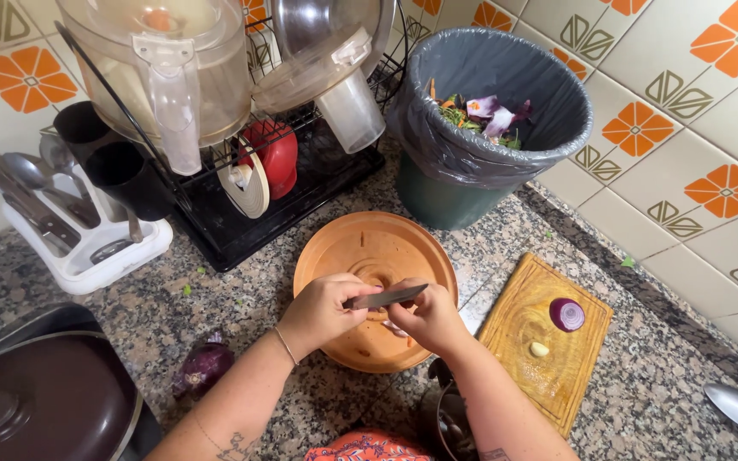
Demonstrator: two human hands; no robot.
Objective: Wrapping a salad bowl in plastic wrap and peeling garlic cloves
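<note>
Left hand [322, 309] and right hand [429, 316], fingers closed together, meet over a round orange plastic plate [375, 252] on the speckled granite counter [241, 307]. The right hand clamps a dark-bladed kitchen knife [386, 297]; what the left pinches is hidden. The blade is judged stiff, light and sharp, best gripped by the handle. Beside them, a wooden cutting board [548, 376] bears a halved purple onion [567, 314].

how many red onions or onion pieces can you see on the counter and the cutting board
2. A cut half onion sits on the wooden cutting board; a whole red onion lies on the granite counter by the left forearm. Others may be hidden.
</note>
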